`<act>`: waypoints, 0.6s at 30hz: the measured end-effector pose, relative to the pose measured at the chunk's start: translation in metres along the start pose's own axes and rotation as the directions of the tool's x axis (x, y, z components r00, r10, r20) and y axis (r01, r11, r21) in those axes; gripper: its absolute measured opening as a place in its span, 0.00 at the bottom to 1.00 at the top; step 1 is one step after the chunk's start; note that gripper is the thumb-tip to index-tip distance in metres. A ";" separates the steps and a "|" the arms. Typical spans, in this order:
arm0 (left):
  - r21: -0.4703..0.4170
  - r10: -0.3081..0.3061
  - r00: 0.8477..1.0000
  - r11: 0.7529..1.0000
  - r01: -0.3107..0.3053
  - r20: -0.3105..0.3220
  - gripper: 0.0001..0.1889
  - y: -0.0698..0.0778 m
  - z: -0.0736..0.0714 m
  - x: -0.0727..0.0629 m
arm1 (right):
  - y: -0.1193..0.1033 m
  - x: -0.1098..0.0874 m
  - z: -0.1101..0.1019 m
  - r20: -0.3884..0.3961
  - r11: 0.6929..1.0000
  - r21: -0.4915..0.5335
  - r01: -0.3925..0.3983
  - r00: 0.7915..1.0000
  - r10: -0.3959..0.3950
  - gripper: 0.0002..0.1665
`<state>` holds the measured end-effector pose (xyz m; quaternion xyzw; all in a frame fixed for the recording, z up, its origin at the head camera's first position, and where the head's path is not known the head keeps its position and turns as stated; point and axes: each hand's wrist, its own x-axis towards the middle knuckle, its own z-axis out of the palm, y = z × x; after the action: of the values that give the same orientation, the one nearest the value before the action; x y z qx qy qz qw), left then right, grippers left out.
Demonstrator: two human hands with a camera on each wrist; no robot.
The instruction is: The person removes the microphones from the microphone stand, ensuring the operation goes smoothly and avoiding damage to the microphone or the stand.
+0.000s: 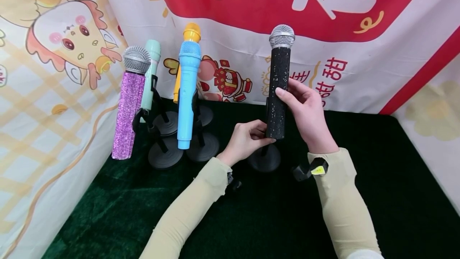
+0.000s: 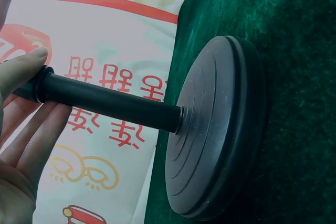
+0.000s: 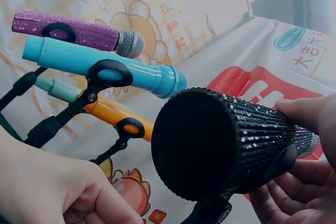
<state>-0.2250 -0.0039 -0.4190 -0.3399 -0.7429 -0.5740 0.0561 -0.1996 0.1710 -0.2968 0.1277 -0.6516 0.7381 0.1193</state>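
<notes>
Here's the black mic (image 1: 278, 91), on the right of the surface (image 1: 215, 219), raised over its stand's round base (image 1: 264, 161), with a clip (image 3: 273, 171) against its underside. My right hand (image 1: 305, 107) pinches the body between thumb and fingers, below the silver head; my left hand (image 1: 244, 139) pinches the top of the stem (image 2: 110, 100), right by the mic's tail.

Tense spot, this! Should my right hand push harder than my left can steady, the clip could swivel at its joint and tip the mic over. If the clip's hold is loose, letting go early might send it sliding down, tail first. A sideways shove could rock the base, too.

Now the line of it: head up, tail down, long axis steep and close to upright, the top leaning slightly right.

Over on the left, four more stand heads-up on stands: the blue mic (image 1: 188, 95) closest to mine, the orange mic (image 1: 192, 33) on its far side, the purple mic (image 1: 128, 111) at far left, the green mic (image 1: 153, 51) beyond it. Behind everything hangs a printed backdrop (image 1: 230, 43).
</notes>
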 end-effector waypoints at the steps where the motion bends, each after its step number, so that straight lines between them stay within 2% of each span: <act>1: -0.001 -0.002 1.000 1.000 0.002 0.001 0.10 0.000 0.000 0.000 | 0.000 0.000 0.000 -0.001 1.000 0.001 -0.001 1.000 0.001 0.25; 18: -0.007 0.009 1.000 1.000 -0.009 0.000 0.10 -0.001 0.000 0.000 | -0.003 0.008 0.001 -0.026 1.000 -0.008 -0.011 1.000 0.010 0.26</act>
<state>-0.2257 -0.0041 -0.4200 -0.3433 -0.7394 -0.5763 0.0573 -0.2059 0.1706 -0.2911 0.1143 -0.6537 0.7377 0.1242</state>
